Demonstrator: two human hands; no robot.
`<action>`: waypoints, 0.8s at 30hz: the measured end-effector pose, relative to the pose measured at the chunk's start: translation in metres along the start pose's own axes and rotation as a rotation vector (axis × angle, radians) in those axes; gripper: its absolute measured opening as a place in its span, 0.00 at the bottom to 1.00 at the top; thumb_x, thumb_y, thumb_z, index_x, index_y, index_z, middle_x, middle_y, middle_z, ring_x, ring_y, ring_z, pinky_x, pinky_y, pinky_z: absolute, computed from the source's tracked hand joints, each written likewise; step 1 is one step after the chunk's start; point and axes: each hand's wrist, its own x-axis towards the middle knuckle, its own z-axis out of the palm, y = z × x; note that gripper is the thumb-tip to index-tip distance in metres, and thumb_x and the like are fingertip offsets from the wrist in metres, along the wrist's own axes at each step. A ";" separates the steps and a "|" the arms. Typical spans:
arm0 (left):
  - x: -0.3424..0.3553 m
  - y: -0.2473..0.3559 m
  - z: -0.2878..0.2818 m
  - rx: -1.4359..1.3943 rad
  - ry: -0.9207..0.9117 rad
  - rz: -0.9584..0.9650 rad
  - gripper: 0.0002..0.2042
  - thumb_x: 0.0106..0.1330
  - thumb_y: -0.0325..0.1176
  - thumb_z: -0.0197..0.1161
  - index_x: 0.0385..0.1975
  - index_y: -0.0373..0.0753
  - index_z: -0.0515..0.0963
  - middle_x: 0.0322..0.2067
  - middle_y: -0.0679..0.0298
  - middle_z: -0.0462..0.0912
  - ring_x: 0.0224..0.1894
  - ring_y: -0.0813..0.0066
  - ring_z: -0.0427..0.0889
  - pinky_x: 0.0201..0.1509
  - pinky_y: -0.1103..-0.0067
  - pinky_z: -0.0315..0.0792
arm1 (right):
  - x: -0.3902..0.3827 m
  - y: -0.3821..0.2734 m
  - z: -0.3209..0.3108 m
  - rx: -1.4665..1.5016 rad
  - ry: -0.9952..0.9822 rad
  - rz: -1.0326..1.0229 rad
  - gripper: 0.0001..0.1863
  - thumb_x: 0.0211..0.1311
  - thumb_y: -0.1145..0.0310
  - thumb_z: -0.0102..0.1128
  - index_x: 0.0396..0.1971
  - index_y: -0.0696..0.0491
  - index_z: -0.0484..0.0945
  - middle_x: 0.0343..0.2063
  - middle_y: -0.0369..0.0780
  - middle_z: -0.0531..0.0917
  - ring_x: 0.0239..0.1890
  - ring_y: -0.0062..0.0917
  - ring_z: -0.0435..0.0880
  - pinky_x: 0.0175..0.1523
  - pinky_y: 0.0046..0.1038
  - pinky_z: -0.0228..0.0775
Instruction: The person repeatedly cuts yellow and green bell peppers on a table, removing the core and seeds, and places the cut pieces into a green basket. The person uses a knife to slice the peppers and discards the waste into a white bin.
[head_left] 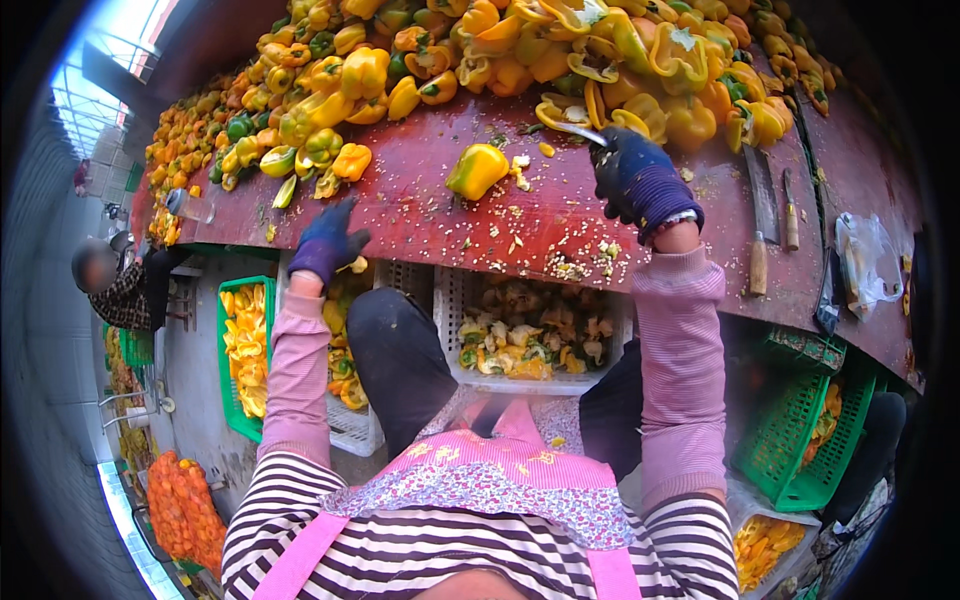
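My right hand (640,180), in a dark blue glove with a purple cuff, is closed round a knife (582,132) over the red table. Its blade points left, by the edge of a pile of yellow peppers (690,60). My left hand (328,243), gloved alike, hangs over the table's near edge with fingers apart. Just beyond its fingers is a small yellow pepper piece (358,265), above a crate of cut peppers (345,360). Between my hands one yellow pepper (478,172) lies alone on the tabletop, beside scattered seeds and scraps.
A white crate (545,384) of pepper cores stands between my knees. Green crates (240,405) (790,465) flank me. At right on the red table (420,235) lie a cleaver (760,200), a small knife (790,215) and a plastic bag (868,260). Another person (125,285) sits far left.
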 end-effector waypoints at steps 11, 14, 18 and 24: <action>0.232 0.261 0.050 0.091 0.296 0.420 0.08 0.61 0.33 0.56 0.38 0.49 0.80 0.39 0.63 0.84 0.48 0.62 0.79 0.53 0.62 0.66 | 0.013 0.027 -0.021 -0.046 0.331 -0.057 0.16 0.71 0.57 0.47 0.39 0.55 0.77 0.18 0.42 0.82 0.14 0.26 0.82 0.22 0.28 0.75; 0.211 0.245 0.020 0.044 0.368 0.643 0.07 0.59 0.34 0.60 0.36 0.50 0.80 0.37 0.67 0.84 0.49 0.66 0.79 0.57 0.61 0.64 | 0.018 0.032 -0.026 0.008 0.349 0.109 0.18 0.71 0.56 0.48 0.41 0.57 0.77 0.20 0.43 0.83 0.14 0.28 0.83 0.21 0.28 0.75; 0.144 0.219 -0.031 0.085 0.653 0.977 0.10 0.54 0.32 0.64 0.37 0.50 0.80 0.41 0.73 0.82 0.59 0.73 0.73 0.72 0.57 0.52 | 0.032 0.025 -0.013 0.614 0.097 0.152 0.26 0.67 0.46 0.54 0.48 0.55 0.76 0.29 0.43 0.84 0.15 0.27 0.82 0.17 0.24 0.69; 0.073 0.215 -0.051 -1.484 0.448 0.461 0.24 0.62 0.33 0.65 0.60 0.43 0.72 0.65 0.56 0.67 0.65 0.57 0.68 0.68 0.63 0.62 | 0.032 -0.003 0.046 1.034 -0.059 -0.045 0.15 0.64 0.63 0.60 0.46 0.56 0.76 0.21 0.39 0.79 0.12 0.22 0.77 0.13 0.21 0.65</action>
